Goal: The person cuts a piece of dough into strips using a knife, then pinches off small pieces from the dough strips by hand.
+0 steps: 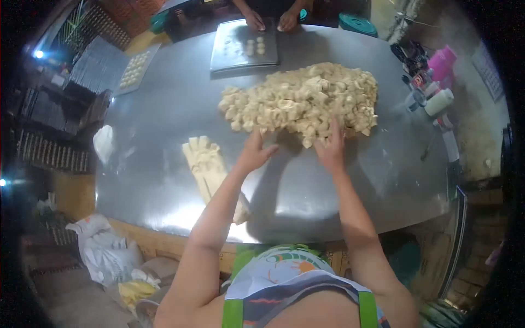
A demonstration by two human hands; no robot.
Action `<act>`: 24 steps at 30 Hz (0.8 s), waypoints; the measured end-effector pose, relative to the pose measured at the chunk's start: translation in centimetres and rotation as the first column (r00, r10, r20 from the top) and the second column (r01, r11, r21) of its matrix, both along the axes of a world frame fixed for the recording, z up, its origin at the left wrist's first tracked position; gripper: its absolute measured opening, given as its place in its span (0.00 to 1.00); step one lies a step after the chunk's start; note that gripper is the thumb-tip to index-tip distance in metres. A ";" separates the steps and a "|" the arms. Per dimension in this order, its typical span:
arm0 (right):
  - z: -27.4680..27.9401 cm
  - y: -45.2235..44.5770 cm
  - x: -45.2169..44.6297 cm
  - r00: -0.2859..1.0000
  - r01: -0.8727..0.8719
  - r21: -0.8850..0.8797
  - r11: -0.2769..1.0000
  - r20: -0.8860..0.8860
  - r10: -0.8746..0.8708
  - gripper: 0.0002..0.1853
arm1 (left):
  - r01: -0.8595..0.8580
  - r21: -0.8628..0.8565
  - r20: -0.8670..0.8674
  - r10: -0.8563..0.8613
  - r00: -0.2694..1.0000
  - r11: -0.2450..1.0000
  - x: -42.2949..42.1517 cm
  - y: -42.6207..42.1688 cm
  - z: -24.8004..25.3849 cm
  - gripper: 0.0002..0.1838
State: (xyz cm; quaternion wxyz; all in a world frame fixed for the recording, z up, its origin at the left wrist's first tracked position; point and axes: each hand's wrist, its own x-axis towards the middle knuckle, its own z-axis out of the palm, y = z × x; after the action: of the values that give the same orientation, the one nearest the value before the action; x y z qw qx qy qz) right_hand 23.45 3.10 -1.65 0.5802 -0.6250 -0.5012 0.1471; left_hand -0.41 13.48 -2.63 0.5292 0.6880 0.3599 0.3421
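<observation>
A large heap of cut dough pieces [306, 98] lies on the metal table [158, 164] in front of me. My left hand [257, 153] is at the heap's near left edge, thumb held apart and fingertips against the dough. At the near edge further right, my right hand [331, 148] reaches in with stretched fingers touching the pieces. Neither hand visibly grips a piece. Left of my left forearm lies a long slab of dough [206, 167], cut into strips at its far end and partly hidden by the arm.
Across the table, another person's hands [270, 21] work at a tray [240, 60] holding small dough balls. More balls sit on a tray [134, 71] at far left. A white bag or cloth [103, 143] lies at the left edge. Bottles and a pink container [442, 61] stand right.
</observation>
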 end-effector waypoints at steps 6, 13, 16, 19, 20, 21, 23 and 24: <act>-6.1 -12.1 -11.4 0.906 -0.389 -0.683 0.618 -0.161 0.391 0.31 | 0.050 0.398 -0.680 0.258 0.686 0.916 -12.9 5.2 -4.2 0.20; -2.9 -10.8 -18.2 0.931 -0.358 -0.549 0.755 -0.151 0.332 0.20 | 0.193 0.232 -0.598 -0.017 0.802 0.954 -11.2 3.1 -4.5 0.18; -0.5 -8.4 -18.1 0.949 -0.299 -0.528 0.795 -0.075 0.307 0.20 | 0.346 0.106 -0.218 -0.317 0.923 0.932 -6.3 -4.8 6.0 0.19; -3.1 -9.1 -15.3 0.979 -0.200 -0.227 0.953 -0.006 0.204 0.22 | 0.412 0.075 -0.249 -0.383 0.890 0.908 -3.1 -8.9 14.1 0.21; -2.2 -9.7 -14.3 0.982 -0.187 -0.218 0.958 0.000 0.191 0.22 | 0.360 0.038 -0.126 -0.353 0.927 0.932 -2.3 -9.9 15.2 0.22; -0.3 -10.6 -13.4 0.983 -0.147 -0.104 0.984 -0.125 0.134 0.19 | 0.313 -0.010 -0.007 -0.314 0.950 0.950 -1.6 -10.8 15.8 0.23; 4.0 -12.5 -12.4 0.901 -0.024 0.093 0.995 -0.428 0.062 0.10 | 0.359 0.049 0.026 -0.361 0.932 0.932 0.1 -12.4 15.6 0.23; 3.7 -13.9 -10.8 0.902 -0.016 0.100 0.995 -0.429 0.058 0.10 | 0.388 0.102 0.057 -0.395 0.917 0.916 1.0 -13.3 15.3 0.23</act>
State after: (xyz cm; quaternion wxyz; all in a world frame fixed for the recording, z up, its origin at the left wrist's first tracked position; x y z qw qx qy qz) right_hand 12.63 -10.75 2.09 0.7025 -0.5393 -0.3787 0.2689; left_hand 0.61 0.16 12.66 0.5694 0.7553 0.1788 0.2708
